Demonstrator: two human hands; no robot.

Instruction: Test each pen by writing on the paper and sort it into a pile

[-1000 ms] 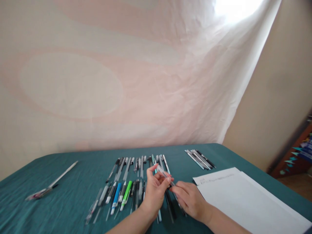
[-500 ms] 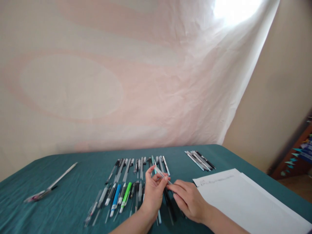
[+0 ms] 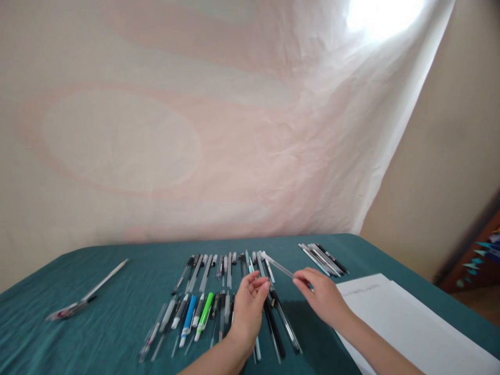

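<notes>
Closest to us, toward the near edge of the surface (image 3: 128, 297), spreads the nearer row of pens (image 3: 167, 315), with a blue pen (image 3: 188, 315) and a green pen (image 3: 205, 312) bright among the grey and dark ones, and a black pen (image 3: 275, 330) to the right of our left wrist. White paper (image 3: 394, 323) lies toward the near right corner, its small writing too blurred to read. Over the row hangs our left hand (image 3: 250, 302), fingers loosely curled, thumb close to the fingertips; we see no pen in it, though we cannot tell whether something small sits between the tips. Our right hand (image 3: 322, 294) grasps one end of a clear, slender pen (image 3: 279, 265), whose other end points away to the left, toward the farther row. Half a second ago both our hands seemed to be on that pen; now they have parted, so we judge it to be in the right hand's control alone. Beyond are a white stick (image 3: 105, 278) toward the left edge, the farther row of pens (image 3: 205, 273), and a bundle of pens (image 3: 324, 259) near the far right corner.
</notes>
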